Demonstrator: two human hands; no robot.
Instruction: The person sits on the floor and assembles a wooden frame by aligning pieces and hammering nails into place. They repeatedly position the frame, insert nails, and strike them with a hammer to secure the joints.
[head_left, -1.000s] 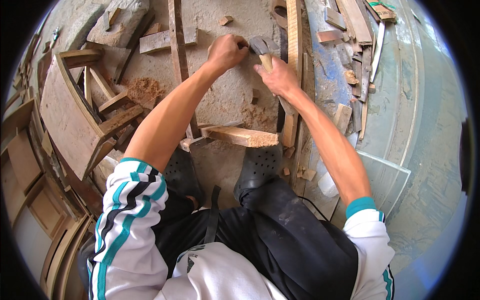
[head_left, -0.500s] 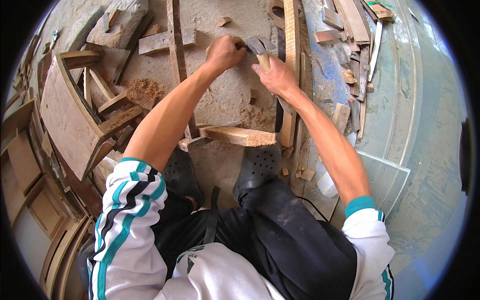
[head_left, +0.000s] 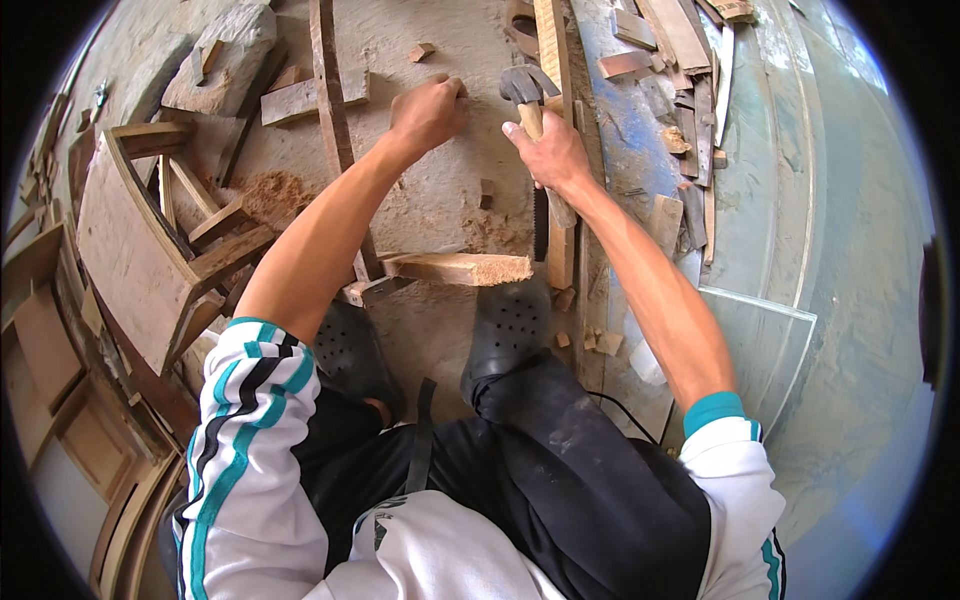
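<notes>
My right hand [head_left: 556,154] is wrapped round the wooden handle of a hammer [head_left: 526,86], its dark metal head pointing up and away from me. My left hand [head_left: 428,112] is closed above the dusty floor, left of the hammer; its fingertips are curled out of sight, so anything in them is hidden. A handsaw [head_left: 540,228] lies partly covered beneath the right hand, beside a long pale wood strip [head_left: 562,250]. Nearer my feet, a short wooden board [head_left: 440,267] with a rough, fibrous end rests across a dark wood bar [head_left: 330,95].
A broken wooden frame [head_left: 135,235] stands at left near a sawdust pile [head_left: 272,198] and a stone block [head_left: 230,60]. Scrap wood [head_left: 690,130] is heaped at right, beside glass sheets [head_left: 760,335]. My dark clogs [head_left: 512,325] are close to the board.
My left hand has drawn away from the hammer head, leaving a wider gap. The hammer stays in my right hand, its head turned slightly. The whole view has shifted a little.
</notes>
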